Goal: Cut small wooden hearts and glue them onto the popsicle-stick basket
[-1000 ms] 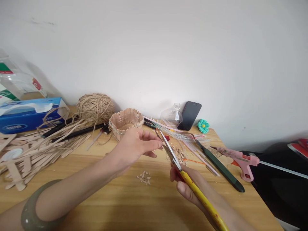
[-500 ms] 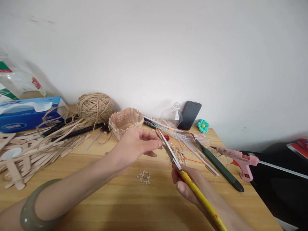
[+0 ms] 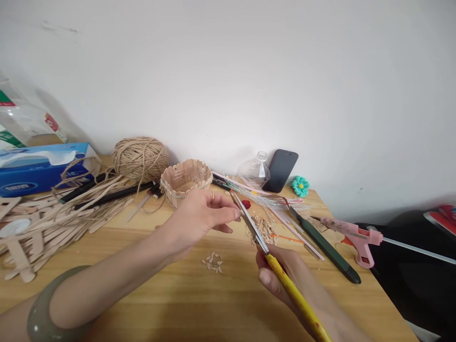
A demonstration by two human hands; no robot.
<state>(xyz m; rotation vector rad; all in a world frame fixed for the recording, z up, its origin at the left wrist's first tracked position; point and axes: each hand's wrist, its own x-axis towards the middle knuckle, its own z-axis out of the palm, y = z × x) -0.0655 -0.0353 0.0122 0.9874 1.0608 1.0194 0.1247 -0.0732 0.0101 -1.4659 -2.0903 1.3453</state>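
Note:
My right hand (image 3: 281, 273) is wrapped round the yellow handles of a pair of scissors (image 3: 261, 244), whose blades point up and to the left. Beside the blades, my left hand (image 3: 210, 213) pinches thumb and finger together; whatever lies in the pinch is too small to make out. Several small pale wood chips (image 3: 213, 261) lie on the table just below my left hand. A larger pile of wood scraps (image 3: 265, 230) sits behind the scissors, near a small red piece (image 3: 245, 204). Past my left hand stands a basket of wooden sticks (image 3: 187, 175) with a beaded trim.
Craft sticks (image 3: 53, 228), a ball of twine (image 3: 140, 159) and a blue tissue pack (image 3: 46, 168) fill the left. A phone (image 3: 281, 170) leans on the wall. A dark green tool (image 3: 326, 251) and a pink glue gun (image 3: 356, 237) lie at the right edge.
The scissor blades have closed together beside my left fingertips, and the handles have swung slightly left. My left hand has stayed in nearly the same place.

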